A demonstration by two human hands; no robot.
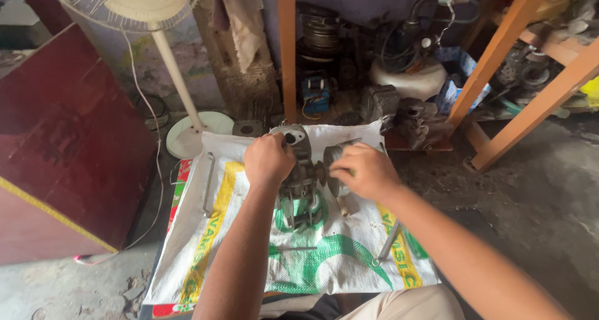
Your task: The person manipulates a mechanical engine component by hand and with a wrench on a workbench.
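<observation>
A small, cluttered repair workshop, seen from the floor. Bare, dusty concrete floor (536, 220) — a woven plastic sack (324, 257) is spread on it as a work mat, with a spanner (388, 244) and a metal rod (209, 184) lying loose. At the far side, greasy motor parts (321, 39), cables and a white canister (409, 80) crowd under an orange wooden bench (499, 52). A pedestal fan (156, 8) stands far left — walls stained.

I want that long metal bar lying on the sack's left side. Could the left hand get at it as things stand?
Probably yes. The metal bar lies bare on the woven sack, with nothing between it and the left hand. But that hand grips the grey engine part, so it would have to let go first.
</observation>
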